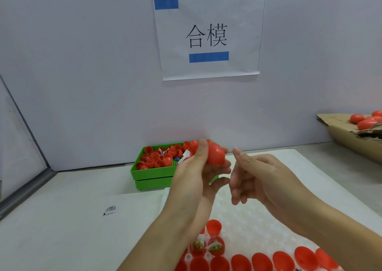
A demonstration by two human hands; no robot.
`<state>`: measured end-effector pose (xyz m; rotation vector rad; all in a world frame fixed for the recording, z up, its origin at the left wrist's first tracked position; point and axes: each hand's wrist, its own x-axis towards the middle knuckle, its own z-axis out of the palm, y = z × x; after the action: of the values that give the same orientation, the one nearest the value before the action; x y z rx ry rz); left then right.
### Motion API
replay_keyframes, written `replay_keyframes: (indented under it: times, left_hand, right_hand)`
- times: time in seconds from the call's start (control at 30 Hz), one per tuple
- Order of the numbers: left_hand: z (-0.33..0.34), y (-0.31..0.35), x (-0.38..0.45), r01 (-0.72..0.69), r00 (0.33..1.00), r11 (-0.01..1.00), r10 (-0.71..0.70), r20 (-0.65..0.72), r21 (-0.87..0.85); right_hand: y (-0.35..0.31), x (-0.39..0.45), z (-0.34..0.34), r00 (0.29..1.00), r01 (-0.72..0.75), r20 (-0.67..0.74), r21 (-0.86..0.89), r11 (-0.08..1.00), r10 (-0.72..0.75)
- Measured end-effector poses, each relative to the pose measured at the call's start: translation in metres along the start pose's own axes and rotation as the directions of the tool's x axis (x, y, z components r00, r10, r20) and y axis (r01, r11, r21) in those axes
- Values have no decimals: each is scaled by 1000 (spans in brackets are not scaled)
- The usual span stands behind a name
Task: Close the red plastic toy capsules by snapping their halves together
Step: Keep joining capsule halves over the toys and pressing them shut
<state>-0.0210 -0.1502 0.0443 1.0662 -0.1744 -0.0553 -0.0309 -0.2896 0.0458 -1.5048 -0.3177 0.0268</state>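
Red closed capsule (215,154) gripped in left hand (198,171), raised above bench (62,219), long axis tilted, upper end toward 11 o'clock. Right hand (256,175) at capsule's 3 o'clock, fingers relaxed, holding nothing, not touching it. Open halves w/ contents on white tray (258,219) at 6 o'clock. Green bin (153,172) of halves at 9 o'clock.

A pale grey table (62,229) fills the lower frame. Directly on it: a green tray (153,172) at centre against the wall, a small printed packet (110,210) at lower left, a white bubbled sheet (258,219) spreading to the lower right, and a torn cardboard box (355,140) at the right edge.
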Motion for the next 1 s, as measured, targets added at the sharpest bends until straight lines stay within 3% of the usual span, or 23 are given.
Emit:
replay_keyframes:
  times: [0.1,0.2,0.37,0.5,0.57,0.63,0.7,0.73,0.9,1.0]
  left_hand:
    - [-5,4,0,133,991,973,-132,18,-190]
    - [-9,6,0,173,985,958,-167,48,-226]
    - [-8,5,1,112,994,978,-114,-3,-175]
    - [-7,5,2,86,994,976,-98,-49,-202]
    - [-7,5,3,39,997,993,-47,-67,-113]
    - [-8,4,3,-36,998,994,41,-46,104]
    - [-7,1,2,-123,992,925,121,30,360]
    - [-6,-1,0,-161,987,880,145,69,448]
    - [-3,-5,-2,-221,975,805,195,106,551]
    - [-2,-2,-1,-202,979,818,174,103,538]
  right_hand:
    - [-1,1,-4,1000,4,-21,6,1000,-4]
    - [-1,1,-6,1000,-12,-25,28,1000,12]
    - [-2,1,-6,998,10,-64,20,1000,-9]
    - [3,2,-8,974,136,-154,-199,971,-168]
    - [4,1,-6,942,243,-129,-373,896,-309]
    - [6,-1,-6,915,326,-1,-590,739,-404]
    - [11,-1,-4,884,390,113,-713,582,-454]
    - [12,0,-2,864,413,120,-724,553,-488]
    - [14,3,-3,809,432,57,-733,526,-585]
    - [11,2,-5,832,432,11,-641,634,-555]
